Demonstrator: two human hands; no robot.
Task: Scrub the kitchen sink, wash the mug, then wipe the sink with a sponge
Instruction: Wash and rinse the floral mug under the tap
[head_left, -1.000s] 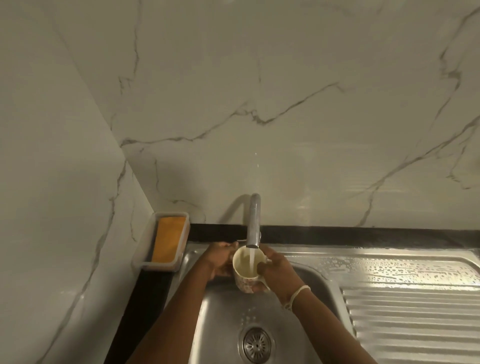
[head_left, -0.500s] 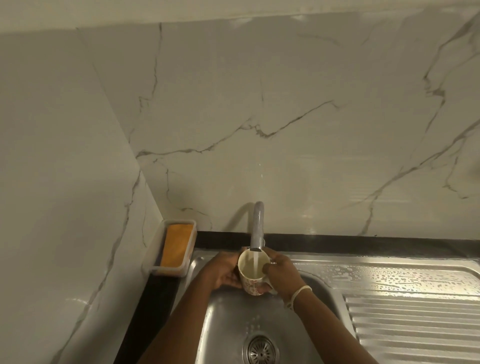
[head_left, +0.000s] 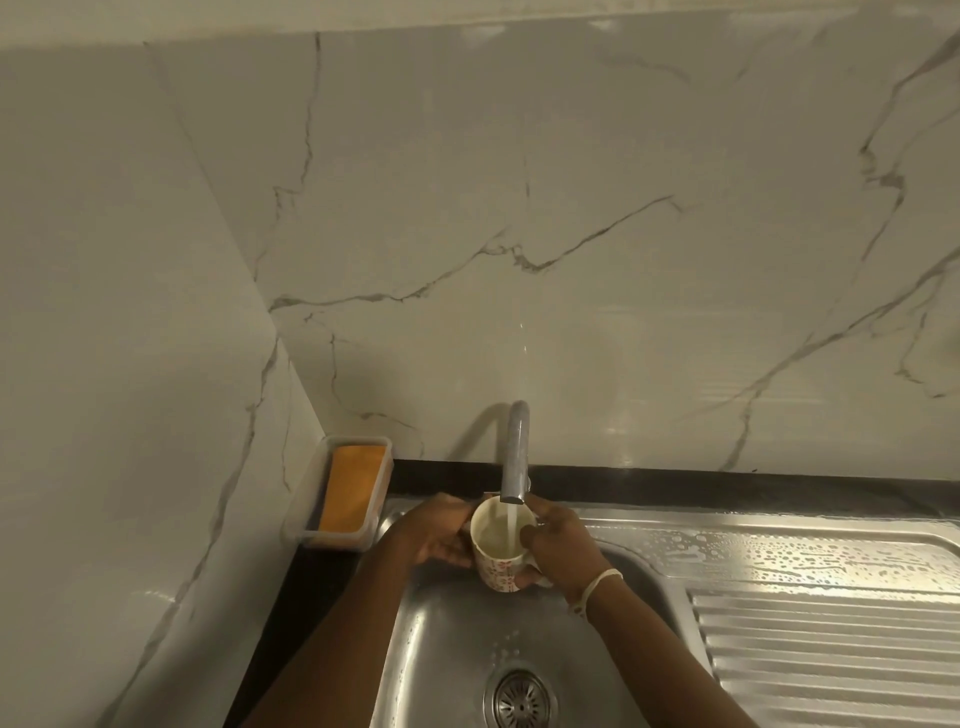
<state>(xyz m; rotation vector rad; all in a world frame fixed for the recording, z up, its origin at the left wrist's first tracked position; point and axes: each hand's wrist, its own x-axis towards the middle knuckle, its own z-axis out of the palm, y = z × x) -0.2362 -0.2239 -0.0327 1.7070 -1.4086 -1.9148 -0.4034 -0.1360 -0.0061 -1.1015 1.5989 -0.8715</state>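
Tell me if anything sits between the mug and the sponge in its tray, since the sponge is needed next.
Only the left hand, which holds the mug on the side facing the sponge. Beyond it the sink rim looks bare up to the tray. The right hand grips the mug's far side.

white patterned ceramic mug (head_left: 500, 550) sitting upright under steel tap (head_left: 515, 457), water running in | left hand (head_left: 436, 535) and right hand (head_left: 558, 545) gripping its sides | over stainless steel sink (head_left: 447, 654)
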